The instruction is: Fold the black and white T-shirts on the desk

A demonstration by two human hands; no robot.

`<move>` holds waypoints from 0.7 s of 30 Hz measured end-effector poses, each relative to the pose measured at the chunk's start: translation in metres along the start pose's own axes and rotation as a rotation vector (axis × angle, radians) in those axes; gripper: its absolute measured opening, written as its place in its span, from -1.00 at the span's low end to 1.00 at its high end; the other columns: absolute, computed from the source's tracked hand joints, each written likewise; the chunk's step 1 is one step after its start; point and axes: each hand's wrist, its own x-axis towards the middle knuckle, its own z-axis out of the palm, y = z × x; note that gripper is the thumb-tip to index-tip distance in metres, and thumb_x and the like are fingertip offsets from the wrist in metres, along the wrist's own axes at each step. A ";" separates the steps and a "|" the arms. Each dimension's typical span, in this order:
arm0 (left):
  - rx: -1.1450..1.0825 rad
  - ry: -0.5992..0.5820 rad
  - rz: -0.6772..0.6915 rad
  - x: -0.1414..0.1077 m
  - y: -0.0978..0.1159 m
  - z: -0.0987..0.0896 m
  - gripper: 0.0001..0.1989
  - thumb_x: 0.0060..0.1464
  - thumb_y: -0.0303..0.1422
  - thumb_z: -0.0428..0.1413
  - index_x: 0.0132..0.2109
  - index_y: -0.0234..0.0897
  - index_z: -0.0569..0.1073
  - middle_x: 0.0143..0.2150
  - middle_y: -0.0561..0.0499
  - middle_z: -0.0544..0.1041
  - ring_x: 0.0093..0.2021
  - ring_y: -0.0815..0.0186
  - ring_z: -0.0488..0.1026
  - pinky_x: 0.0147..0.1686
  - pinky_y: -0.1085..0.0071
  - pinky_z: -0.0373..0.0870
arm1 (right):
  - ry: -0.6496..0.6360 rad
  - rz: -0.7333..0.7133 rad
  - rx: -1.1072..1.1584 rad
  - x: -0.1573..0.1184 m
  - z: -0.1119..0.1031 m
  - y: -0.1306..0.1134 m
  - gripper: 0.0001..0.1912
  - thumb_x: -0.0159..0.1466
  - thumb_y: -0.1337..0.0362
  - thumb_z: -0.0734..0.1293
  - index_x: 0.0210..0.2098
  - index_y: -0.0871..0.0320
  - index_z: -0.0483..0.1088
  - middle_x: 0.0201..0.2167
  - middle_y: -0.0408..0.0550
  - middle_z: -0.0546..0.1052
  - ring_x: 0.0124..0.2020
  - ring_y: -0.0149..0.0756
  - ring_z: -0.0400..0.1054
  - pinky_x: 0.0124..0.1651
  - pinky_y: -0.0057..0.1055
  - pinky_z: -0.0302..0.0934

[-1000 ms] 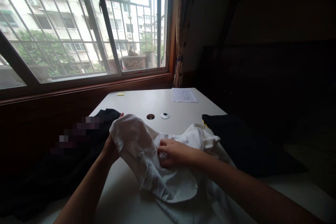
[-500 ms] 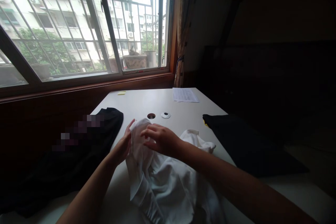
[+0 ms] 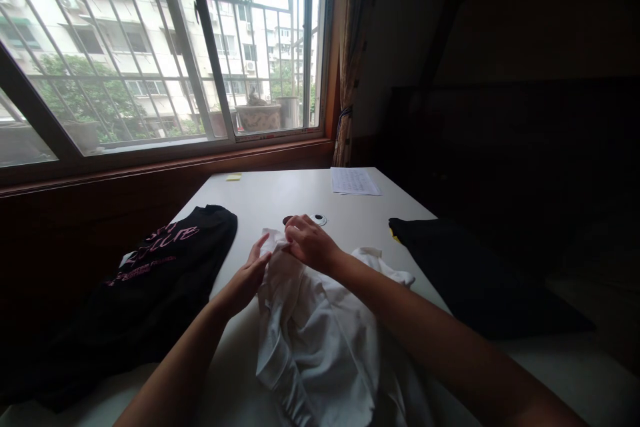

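Note:
A crumpled white garment (image 3: 330, 333), perhaps a shirt, lies bunched on the white table (image 3: 280, 190), its upper end lifted between both hands. My left hand (image 3: 253, 273) grips that end from the left, thumb against the cloth. From the right, my right hand (image 3: 311, 243) pinches the edge of the same end with its fingers closed. The garment's lower part spreads towards me in loose folds, and some of it is hidden under my right forearm.
A black garment with pink lettering (image 3: 170, 267) lies at the left, a dark folded cloth (image 3: 480, 280) at the right. Printed papers (image 3: 355, 181) and a small yellow note (image 3: 233, 177) rest at the far edge. A round white cover (image 3: 319, 219) sits beyond my hands.
My right hand has closed from loosely bent fingers into a pinch on the white cloth. My left hand has shifted slightly right, and the cloth's raised end is gathered smaller.

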 end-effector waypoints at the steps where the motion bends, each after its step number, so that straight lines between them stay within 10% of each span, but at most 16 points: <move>1: 0.013 -0.003 -0.004 -0.001 0.000 0.000 -0.19 0.25 -0.07 0.18 0.49 0.01 -0.03 0.32 -0.16 0.40 0.21 0.05 0.45 0.05 0.24 0.40 | 0.037 0.019 0.047 0.000 -0.001 0.004 -0.93 0.32 0.38 0.34 -0.30 0.14 0.36 -0.16 0.04 0.46 -0.08 -0.15 0.28 0.02 -0.22 0.25; 12: 0.293 -0.439 0.049 -0.004 -0.004 0.003 -0.36 0.13 -0.19 0.32 0.26 -0.01 0.21 0.19 -0.16 0.41 0.18 0.04 0.43 0.17 -0.02 0.30 | 0.221 0.371 0.410 -0.017 -0.021 0.051 -0.69 0.36 0.07 0.25 -0.40 0.05 0.10 -0.53 -0.30 0.19 -0.50 -0.40 0.10 -0.40 -0.46 0.05; 21: 1.180 -0.294 0.759 -0.006 -0.011 0.014 -0.64 0.24 -0.25 0.20 0.14 -0.14 0.37 0.12 -0.20 0.39 0.12 0.04 0.34 0.05 0.02 0.44 | 0.206 0.605 -0.173 -0.035 -0.037 0.099 -0.83 0.40 0.14 0.17 -0.26 0.08 0.26 -0.39 -0.06 0.46 -0.38 -0.23 0.31 -0.33 -0.38 0.03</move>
